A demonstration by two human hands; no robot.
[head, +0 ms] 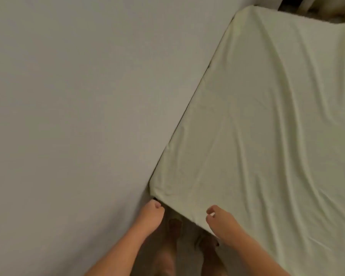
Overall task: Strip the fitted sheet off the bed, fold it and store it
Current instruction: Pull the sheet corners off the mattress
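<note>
Left hand (150, 215) and right hand (220, 221), fingers curled, at the near edge of the pale yellow fitted sheet (267, 126), hold on it unclear.

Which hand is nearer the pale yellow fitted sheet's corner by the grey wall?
Left. The left hand is right beside that sheet corner; the right hand is farther along the bed's near edge, away from the wall.

Pale yellow fitted sheet (267, 116), wrinkled, still stretched over the bed beside wall.
</note>
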